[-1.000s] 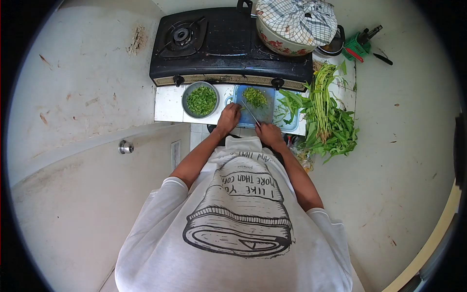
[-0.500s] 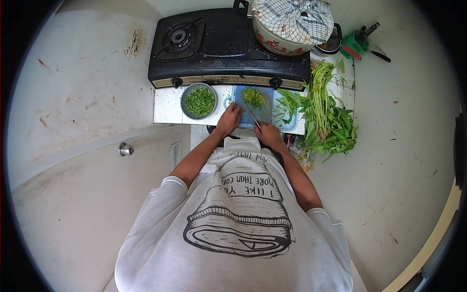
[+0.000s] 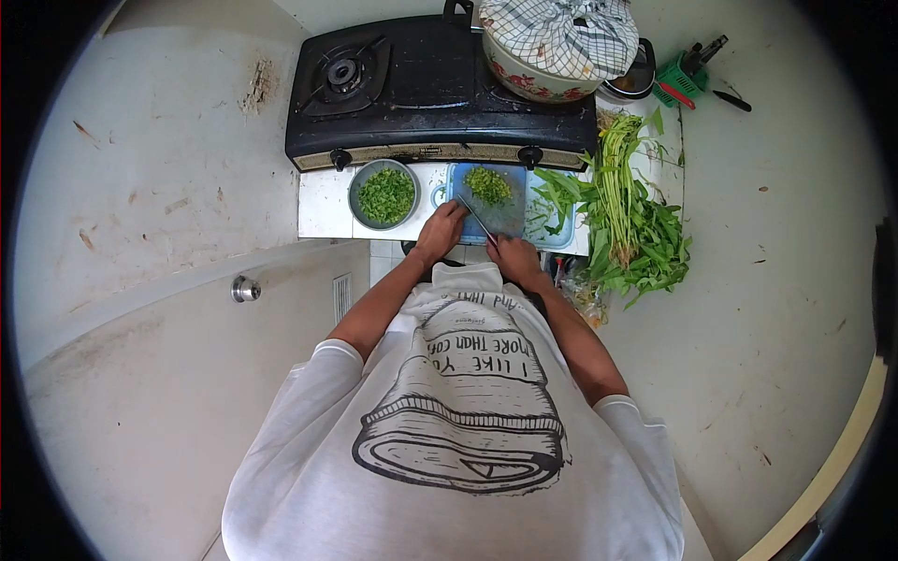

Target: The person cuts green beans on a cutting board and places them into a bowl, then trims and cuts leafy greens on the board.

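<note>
My right hand is wrapped round the handle of a knife, whose blade points up and left over the blue cutting board. At the board's left edge rests my left hand, fingers closed near the blade tip; what they pinch, if anything, is too small to make out. Chopped greens lie in a pile on the upper part of the board. To the left stands a grey bowl of chopped greens. Loose leaves lie at the board's right side.
Behind the board is a black two-burner stove, with a cloth-covered pot on its right. A large bunch of leafy stems lies at the right. Farther back are a green basket with utensils and a dark knife.
The knife blade has shifted slightly left and down, away from the pile and nearer my left fingers. My right hand has moved a little left.
</note>
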